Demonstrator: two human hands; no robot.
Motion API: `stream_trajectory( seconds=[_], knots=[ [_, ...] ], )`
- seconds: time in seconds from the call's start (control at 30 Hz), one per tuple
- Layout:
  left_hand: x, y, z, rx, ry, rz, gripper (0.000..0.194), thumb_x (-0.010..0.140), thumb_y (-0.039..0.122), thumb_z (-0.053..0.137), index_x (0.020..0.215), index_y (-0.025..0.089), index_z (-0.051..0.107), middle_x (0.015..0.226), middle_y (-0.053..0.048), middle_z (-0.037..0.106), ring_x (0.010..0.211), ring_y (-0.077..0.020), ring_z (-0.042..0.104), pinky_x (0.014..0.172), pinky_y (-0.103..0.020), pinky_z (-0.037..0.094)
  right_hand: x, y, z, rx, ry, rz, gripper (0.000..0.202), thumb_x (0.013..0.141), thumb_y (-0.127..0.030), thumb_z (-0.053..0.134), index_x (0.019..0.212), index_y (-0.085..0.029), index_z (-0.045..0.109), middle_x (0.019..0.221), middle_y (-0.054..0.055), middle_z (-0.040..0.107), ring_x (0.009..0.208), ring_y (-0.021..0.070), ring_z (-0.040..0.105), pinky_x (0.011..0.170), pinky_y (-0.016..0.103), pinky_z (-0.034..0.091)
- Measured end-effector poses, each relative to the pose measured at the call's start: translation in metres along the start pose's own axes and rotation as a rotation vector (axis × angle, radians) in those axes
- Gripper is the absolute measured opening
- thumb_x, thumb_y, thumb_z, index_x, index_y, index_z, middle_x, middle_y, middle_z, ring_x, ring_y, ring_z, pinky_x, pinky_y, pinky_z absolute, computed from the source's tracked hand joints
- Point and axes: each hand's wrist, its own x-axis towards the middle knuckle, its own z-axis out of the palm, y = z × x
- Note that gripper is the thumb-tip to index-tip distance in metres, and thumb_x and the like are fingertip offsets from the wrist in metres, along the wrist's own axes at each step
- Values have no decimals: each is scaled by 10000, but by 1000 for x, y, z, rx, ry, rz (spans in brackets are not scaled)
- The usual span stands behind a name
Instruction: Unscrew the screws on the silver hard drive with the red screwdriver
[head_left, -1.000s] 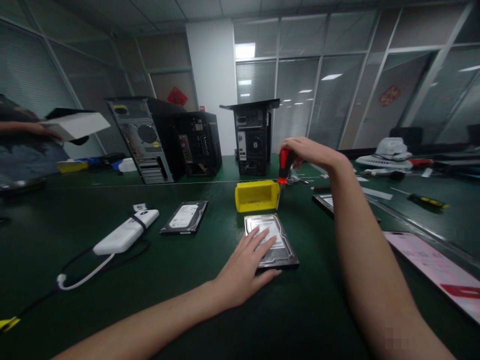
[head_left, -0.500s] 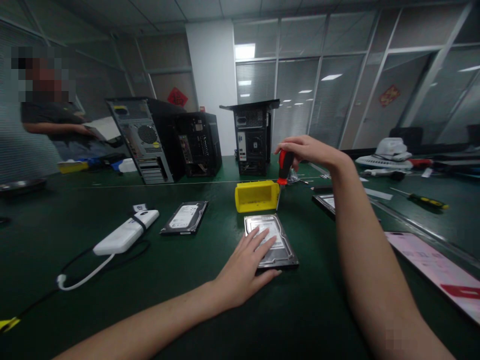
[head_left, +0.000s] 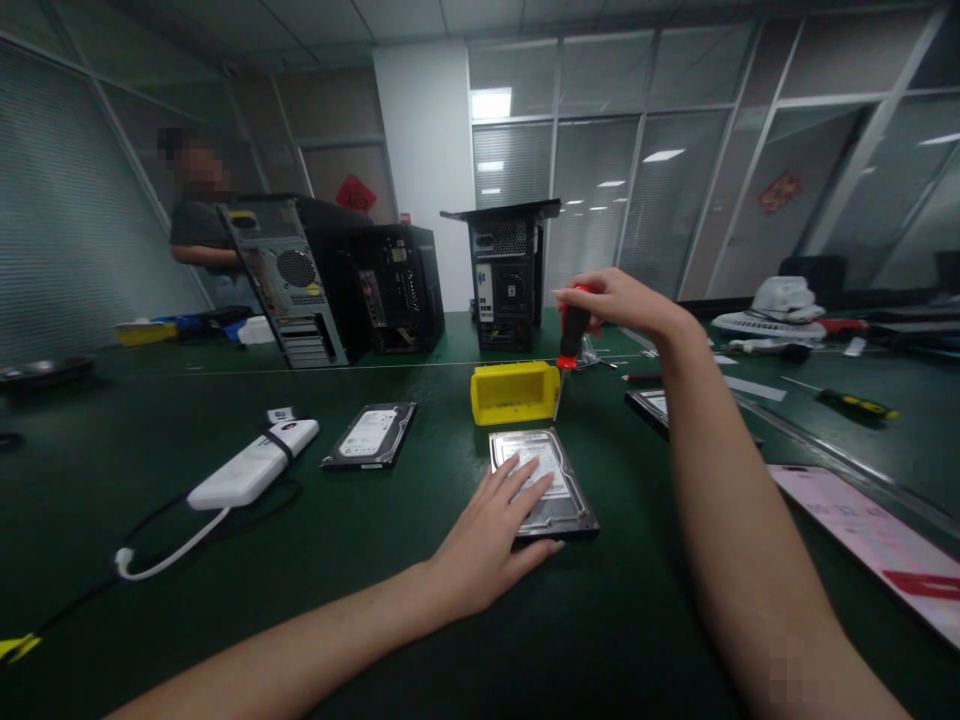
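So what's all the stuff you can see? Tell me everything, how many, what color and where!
Table: one, green, under everything
Bin: one, yellow, middle
Red screwdriver: one, red and black, beside bin
Near drive: one, silver, in front of bin
Other drives: two, silver and black, left and right
Cases: three, black and grey, back
Box: one, white, left, corded
Other screwdriver: one, black and yellow, right
Screen: one, pink, near right
Clutter: can't count, mostly white, far right
Signs: two, red, behind
Other person: one, dark shirt, back left
Left hand: one, bare, on near drive
Right hand: one, bare, holding red screwdriver
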Motion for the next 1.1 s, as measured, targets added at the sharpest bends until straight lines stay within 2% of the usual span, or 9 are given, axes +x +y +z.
stream_trajectory(
  seconds=[0.2, 0.37, 0.5, 0.6, 0.87, 0.97, 1.1],
  knots=[
    [-1, -1, 1, -9, 18, 10, 661, 903, 502, 494, 1478, 305, 235, 1570, -35, 192, 1445, -285, 127, 1153, -548, 203, 3, 2, 2, -53, 30, 2, 310, 860, -437, 549, 950, -150, 623, 779, 53, 614, 513, 94, 543, 439, 223, 454],
    [-1, -2, 1, -9, 16, 11, 662, 900, 510, 493, 1476, 299, 246, 1568, -38, 200, 1444, -285, 130, 1152, -544, 207, 4, 1, 3, -43, 14, 18, 322, 894, -450, 485, 863, -157, 616, 709, 49, 594, 512, 108, 532, 447, 232, 441],
    [-1, -1, 0, -20, 15, 3, 657, 898, 495, 504, 1474, 306, 250, 1567, -39, 202, 1443, -292, 131, 1148, -554, 212, 3, -1, 2, -18, -9, 17, 327, 945, -341, 363, 891, -153, 624, 744, 56, 601, 492, 100, 514, 456, 232, 426],
    [-1, 0, -1, -25, 6, -3, 658, 898, 499, 502, 1474, 307, 250, 1568, -39, 198, 1443, -295, 128, 1147, -560, 210, 3, -1, 2, -7, -30, 18, 305, 926, -248, 347, 956, -136, 630, 816, 72, 629, 499, 98, 520, 457, 229, 431],
    [0, -1, 0, -16, 16, 3, 660, 896, 502, 503, 1473, 296, 259, 1565, -43, 208, 1443, -289, 136, 1150, -547, 213, 6, 3, 2, 53, -34, 15, 281, 900, -243, 399, 993, -124, 636, 920, 102, 672, 530, 103, 552, 451, 230, 446],
    [0, -1, 1, -15, 19, 9, 657, 892, 494, 517, 1468, 296, 271, 1563, -50, 213, 1442, -294, 136, 1148, -552, 211, 6, 4, 2, 69, -35, 7, 276, 898, -254, 416, 984, -126, 645, 892, 97, 674, 521, 102, 550, 449, 233, 443],
    [0, 0, 0, -16, 11, -1, 655, 891, 493, 518, 1466, 298, 274, 1563, -45, 216, 1442, -291, 136, 1150, -550, 209, 3, 3, 1, 68, -32, -5, 282, 903, -306, 448, 977, -133, 658, 741, 59, 633, 500, 100, 526, 464, 236, 440]
  ],
)
